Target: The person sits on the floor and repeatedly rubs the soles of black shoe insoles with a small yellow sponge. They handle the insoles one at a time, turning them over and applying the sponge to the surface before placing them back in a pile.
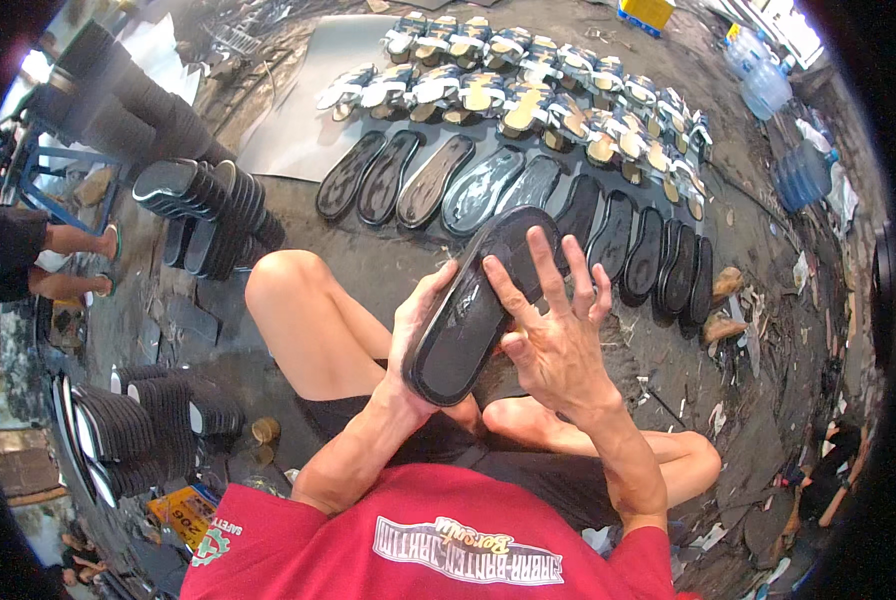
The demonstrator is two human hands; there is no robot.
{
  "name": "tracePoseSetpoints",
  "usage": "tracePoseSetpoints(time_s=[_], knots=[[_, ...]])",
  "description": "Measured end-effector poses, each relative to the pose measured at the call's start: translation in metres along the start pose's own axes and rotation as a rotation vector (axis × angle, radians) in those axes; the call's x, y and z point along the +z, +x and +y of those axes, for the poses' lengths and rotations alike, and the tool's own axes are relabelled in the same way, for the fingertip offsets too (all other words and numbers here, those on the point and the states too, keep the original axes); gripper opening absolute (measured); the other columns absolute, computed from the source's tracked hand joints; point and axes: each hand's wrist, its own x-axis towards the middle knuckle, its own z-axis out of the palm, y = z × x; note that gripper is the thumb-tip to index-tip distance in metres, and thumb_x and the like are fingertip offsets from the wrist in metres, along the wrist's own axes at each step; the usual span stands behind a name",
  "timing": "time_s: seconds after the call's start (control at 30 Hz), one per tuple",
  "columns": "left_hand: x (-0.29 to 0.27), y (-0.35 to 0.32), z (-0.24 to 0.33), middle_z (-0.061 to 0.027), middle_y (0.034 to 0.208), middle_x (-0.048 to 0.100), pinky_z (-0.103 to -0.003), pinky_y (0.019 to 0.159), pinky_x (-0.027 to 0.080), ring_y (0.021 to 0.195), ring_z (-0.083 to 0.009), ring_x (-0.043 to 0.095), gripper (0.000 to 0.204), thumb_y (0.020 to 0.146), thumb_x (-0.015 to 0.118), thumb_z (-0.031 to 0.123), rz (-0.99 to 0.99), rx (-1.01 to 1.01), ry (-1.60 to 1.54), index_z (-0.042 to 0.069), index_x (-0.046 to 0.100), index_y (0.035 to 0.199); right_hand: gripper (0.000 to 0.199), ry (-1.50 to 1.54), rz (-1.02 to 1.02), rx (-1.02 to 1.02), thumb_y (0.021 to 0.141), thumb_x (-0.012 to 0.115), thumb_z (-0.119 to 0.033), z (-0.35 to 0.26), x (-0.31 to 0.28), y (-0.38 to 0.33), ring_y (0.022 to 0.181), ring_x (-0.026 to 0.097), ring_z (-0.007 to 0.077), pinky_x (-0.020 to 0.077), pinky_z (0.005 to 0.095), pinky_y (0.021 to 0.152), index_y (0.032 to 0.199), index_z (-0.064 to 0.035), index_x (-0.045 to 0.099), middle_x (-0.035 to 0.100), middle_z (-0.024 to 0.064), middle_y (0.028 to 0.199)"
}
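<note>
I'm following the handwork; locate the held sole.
Near the centre of the head view, the sole is in the left hand, beside the right hand, before the row of soles.

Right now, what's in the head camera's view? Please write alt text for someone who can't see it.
A seated person in a red shirt holds a black shoe sole in the left hand, the right hand spread partly over it. Ahead lies a row of dark soles, with rows of strapped sandals beyond; stacked soles stand at left.
</note>
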Motion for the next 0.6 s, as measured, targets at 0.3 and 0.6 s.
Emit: tracePoseSetpoints(time_s=[0.3, 0.6], knots=[[-0.009, 0.011, -0.001, -0.0133, 0.112, 0.081, -0.04, 0.08, 0.068, 0.091, -0.0257, 0.081, 0.039, 0.111, 0.056, 0.035, -0.008, 0.003, -0.048, 0.006, 0.071, 0.131, 0.064, 0.056, -0.086, -0.089, 0.11, 0.024, -0.071, 0.003, 0.008, 0.001, 0.164, 0.015, 0.035, 0.007, 0.0622, 0.127, 0.164, -0.0448, 0.046, 0.021, 0.0056, 0.181], [-0.019, 0.018, 0.001, -0.0097, 0.119, 0.078, -0.041, 0.088, 0.065, 0.1, -0.0249, 0.078, 0.036, 0.108, 0.06, 0.039, -0.031, -0.03, 0.015, 0.012, 0.071, 0.129, 0.066, 0.091, -0.159, -0.139, 0.111, 0.021, -0.071, -0.004, 0.004, 0.001, 0.164, 0.015, 0.0352, 0.0033, 0.0572, 0.129, 0.161, -0.0416, 0.053, 0.023, 0.0091, 0.18]])
